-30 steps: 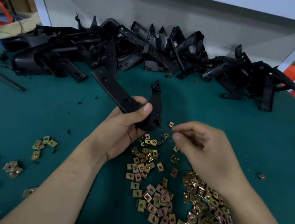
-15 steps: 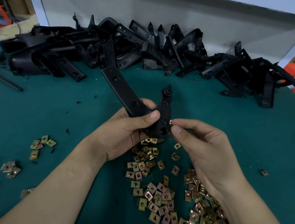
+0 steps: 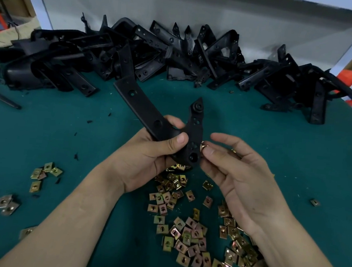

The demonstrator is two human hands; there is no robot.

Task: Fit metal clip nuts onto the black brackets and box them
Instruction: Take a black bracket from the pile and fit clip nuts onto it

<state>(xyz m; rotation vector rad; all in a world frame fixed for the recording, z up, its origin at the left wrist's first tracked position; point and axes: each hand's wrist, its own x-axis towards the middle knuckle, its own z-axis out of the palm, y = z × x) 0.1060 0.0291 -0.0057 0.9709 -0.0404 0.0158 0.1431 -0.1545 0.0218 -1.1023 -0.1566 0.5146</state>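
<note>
Right fingers: the thumb and forefinger [image 3: 208, 151] of my right hand [image 3: 241, 180] pinch one brass clip nut [image 3: 203, 147]. My other fingers are loosely spread.
Left fingers: my left hand [image 3: 147, 160] grips a black bracket [image 3: 194, 134] at its bend, with the thumb pressed flat on its face. The long arm points up and away to the left.
Meeting point: the nut touches the right edge of the bracket's curved plate, just above its large round hole.
Doing it well: I judge the clip's open mouth should meet the edge squarely, then slide on until its threaded hole sits over a small hole in the plate. My left grip should stay firm so the plate cannot twist. A skewed nut could jam or spring away.
Below my fingers: loose clip nuts [image 3: 185, 239] lie scattered on the green desk [image 3: 45, 123], towards me. A smaller clump lies well to the left.
Beyond my fingers: a bracket heap [image 3: 156, 53] runs along the desk's far side.
Box: none is in view.
Writing: I can read no brand, label or lettering anywhere.
</note>
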